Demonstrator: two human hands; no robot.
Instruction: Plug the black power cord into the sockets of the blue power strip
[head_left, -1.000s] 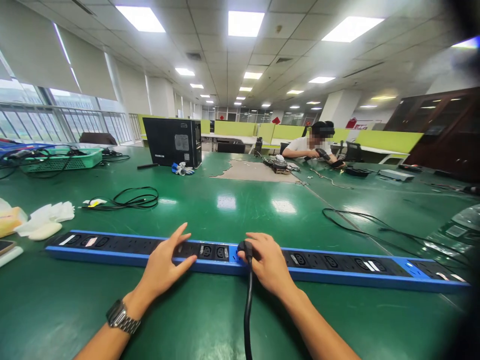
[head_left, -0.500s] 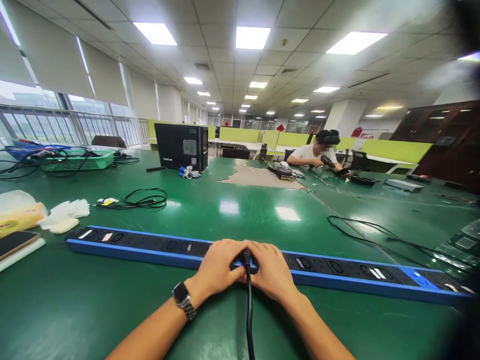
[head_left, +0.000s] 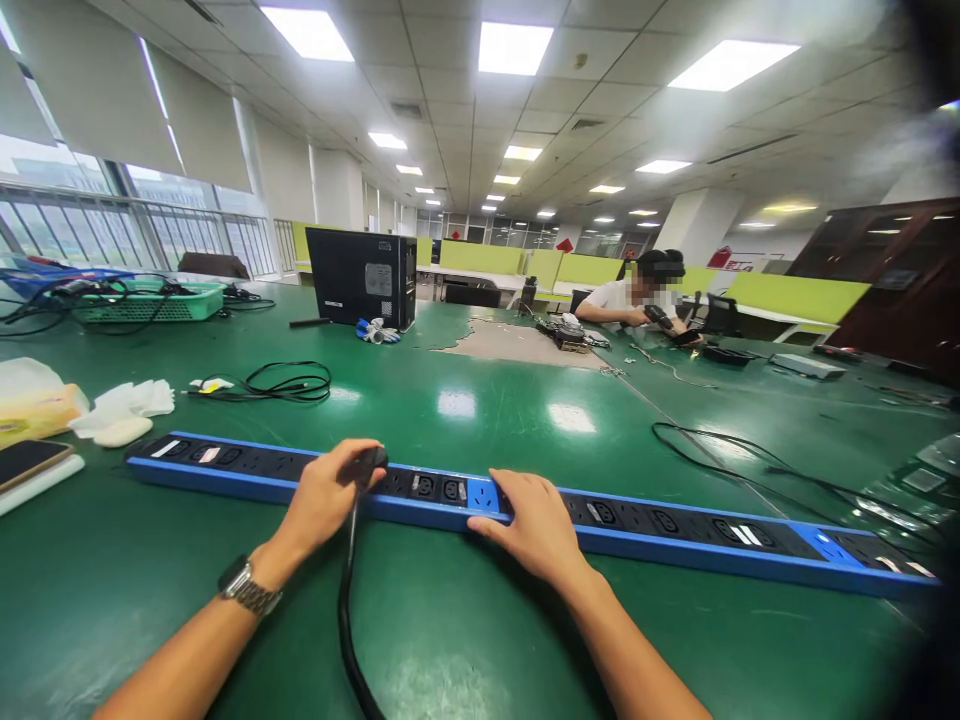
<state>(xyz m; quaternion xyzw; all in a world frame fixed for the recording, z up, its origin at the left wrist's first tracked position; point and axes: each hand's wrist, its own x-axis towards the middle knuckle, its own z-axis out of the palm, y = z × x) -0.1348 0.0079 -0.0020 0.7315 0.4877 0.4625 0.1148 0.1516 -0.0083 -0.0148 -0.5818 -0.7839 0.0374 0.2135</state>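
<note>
A long blue and black power strip (head_left: pixel 637 550) lies across the green table in front of me, with rows of sockets facing up. My left hand (head_left: pixel 319 510) pinches a black plug (head_left: pixel 377 460) over the left-middle part of the strip; whether the plug touches the sockets I cannot tell. From it a thick black power cord (head_left: pixel 346 620) hangs toward the near edge of the view. My right hand (head_left: pixel 538 525) grips the strip just right of a blue socket section (head_left: pixel 482 493), thumb on the front side and fingers over the top. A watch (head_left: pixel 247 585) is on my left wrist.
Coiled black cable (head_left: pixel 289 382), white gloves (head_left: pixel 127 405) and a phone (head_left: pixel 34 465) lie to the left. A black computer case (head_left: pixel 360 275) stands farther back, left of a bare patch of table (head_left: pixel 499 345). A person (head_left: pixel 622 300) works at the far right. Loose cable (head_left: pixel 720 440) lies at right.
Both hands were together around the plug at the middle of the strip. My left hand has moved left and up with the plug, while my right hand stays on the strip.
</note>
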